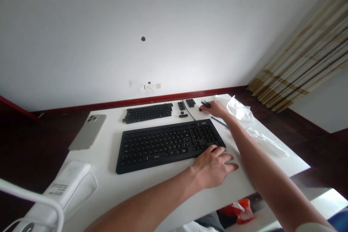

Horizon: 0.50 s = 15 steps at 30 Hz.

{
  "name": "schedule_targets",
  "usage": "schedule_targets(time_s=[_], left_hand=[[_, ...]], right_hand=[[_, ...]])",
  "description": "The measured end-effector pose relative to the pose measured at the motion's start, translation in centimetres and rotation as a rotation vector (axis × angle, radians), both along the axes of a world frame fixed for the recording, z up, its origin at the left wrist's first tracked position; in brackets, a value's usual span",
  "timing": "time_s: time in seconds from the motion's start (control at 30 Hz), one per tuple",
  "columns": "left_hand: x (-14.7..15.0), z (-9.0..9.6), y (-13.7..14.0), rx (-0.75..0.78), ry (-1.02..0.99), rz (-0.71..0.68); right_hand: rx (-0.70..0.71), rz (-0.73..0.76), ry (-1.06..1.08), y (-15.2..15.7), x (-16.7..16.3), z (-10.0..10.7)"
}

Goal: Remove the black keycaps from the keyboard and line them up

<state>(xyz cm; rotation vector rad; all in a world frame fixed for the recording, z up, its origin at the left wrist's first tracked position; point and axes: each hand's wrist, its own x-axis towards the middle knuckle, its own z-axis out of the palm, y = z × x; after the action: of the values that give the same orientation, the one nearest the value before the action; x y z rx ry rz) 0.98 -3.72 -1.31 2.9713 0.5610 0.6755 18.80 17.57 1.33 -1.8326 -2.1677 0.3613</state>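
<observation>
A black keyboard [160, 148] lies across the desk; most of its keys look stripped of caps, showing switches and pale outlines. My left hand [212, 166] rests at its lower right corner, fingers spread, fingertips over the edge by the number pad. Beyond the keyboard's far right corner, my right hand [216, 109] is closed around a small dark tool [206, 104] with a shiny end; its exact kind is unclear. A block of black keycaps [148, 112] is laid out behind the keyboard. Smaller groups of keycaps [190, 103] lie closer to my right hand.
A blue stick-like thing [219, 121] lies by my right forearm. Crumpled white wipes or tissue [239, 110] are at the right. A phone [91, 130] lies face down at the left, near a white power strip [65, 185] with cables. The keyboard cable [189, 110] runs backward.
</observation>
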Motion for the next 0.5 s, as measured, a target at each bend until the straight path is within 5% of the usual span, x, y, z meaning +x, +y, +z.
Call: schedule_targets(time_s=[0.17,0.5], left_hand=[[-0.1,0.5,0.0,-0.019,0.006,0.009],[0.0,0.8,0.0,-0.041,0.016,0.012]], right_hand=[[0.146,0.02,0.106,-0.8,1.3,-0.7],[0.192,0.085,0.091,-1.7,-0.6,0.0]])
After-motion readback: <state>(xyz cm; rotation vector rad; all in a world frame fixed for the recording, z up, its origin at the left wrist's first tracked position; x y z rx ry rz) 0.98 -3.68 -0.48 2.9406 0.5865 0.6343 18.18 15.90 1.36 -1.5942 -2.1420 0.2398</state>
